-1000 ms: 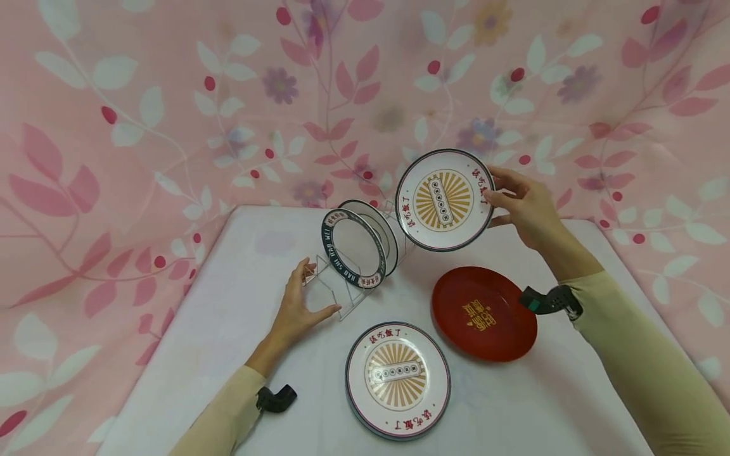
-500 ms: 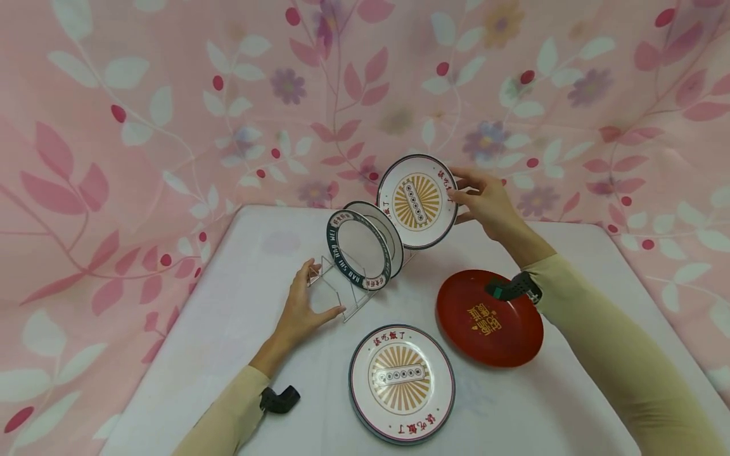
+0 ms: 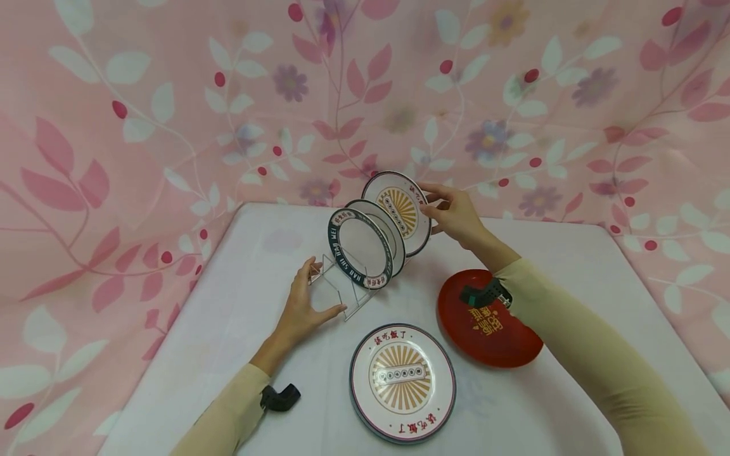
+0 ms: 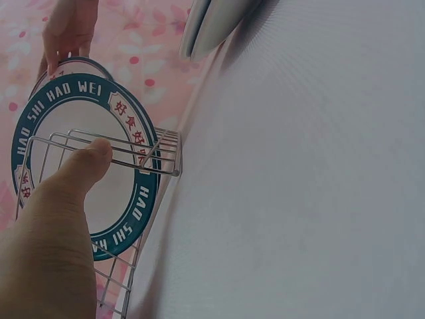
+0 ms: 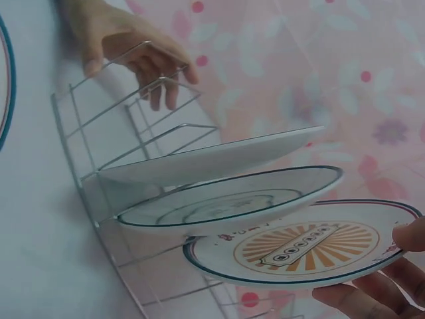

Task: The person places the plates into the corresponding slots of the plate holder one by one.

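Pinching the sunburst plate (image 3: 397, 206) by its right rim, our right hand (image 3: 456, 218) has the thumb on the printed face and the fingers behind. Edge grip, probably so the lower rim is free for the wires and our knuckles clear the neighbours. This plate sits just left of that hand, tilted up, at the far part of the wire rack (image 5: 98, 224); can't tell if its bottom touches the wire yet.

Our left hand (image 3: 300, 304) grasps the rack's near end, thumb on one side, fingers over the other, likely as an anchor because such a light frame could slide when pushed.

Between our hands, the dark-rimmed plate (image 3: 365, 247) and a white plate (image 5: 232, 203) lean in the rack, tilted the same way; the wires seem to space them apart. Right of our left hand, nearer us, an apparent stack of sunburst plates (image 3: 402, 383) lies flat on the tabletop (image 3: 228, 354), easy reach. Below our right hand, the red plate (image 3: 485, 342) lies partly under the forearm in view, off the rack's side, presumably out of the way.
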`<state>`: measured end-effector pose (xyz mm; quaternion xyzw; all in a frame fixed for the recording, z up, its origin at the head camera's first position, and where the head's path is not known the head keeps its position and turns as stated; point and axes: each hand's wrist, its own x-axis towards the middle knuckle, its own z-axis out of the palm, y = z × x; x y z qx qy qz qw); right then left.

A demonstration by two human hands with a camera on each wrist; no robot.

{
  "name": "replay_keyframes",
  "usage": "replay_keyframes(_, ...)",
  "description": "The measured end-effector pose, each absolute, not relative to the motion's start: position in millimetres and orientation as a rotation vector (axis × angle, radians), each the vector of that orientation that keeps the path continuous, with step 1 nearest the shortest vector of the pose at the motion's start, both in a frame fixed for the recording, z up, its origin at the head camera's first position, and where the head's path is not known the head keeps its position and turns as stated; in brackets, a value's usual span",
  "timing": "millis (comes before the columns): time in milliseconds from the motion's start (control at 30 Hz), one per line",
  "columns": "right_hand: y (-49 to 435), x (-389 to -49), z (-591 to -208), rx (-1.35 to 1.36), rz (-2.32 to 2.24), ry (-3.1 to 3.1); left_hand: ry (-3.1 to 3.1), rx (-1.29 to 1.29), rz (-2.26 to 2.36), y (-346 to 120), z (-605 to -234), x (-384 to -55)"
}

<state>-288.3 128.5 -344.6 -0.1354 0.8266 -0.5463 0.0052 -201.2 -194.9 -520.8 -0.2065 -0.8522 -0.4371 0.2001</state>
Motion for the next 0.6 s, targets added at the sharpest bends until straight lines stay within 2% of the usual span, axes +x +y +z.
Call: replay_keyframes(600, 108, -290, -386, -0.48, -1.644, 2.648, -2.37, -0.582, -1.208, -194, -523, -200)
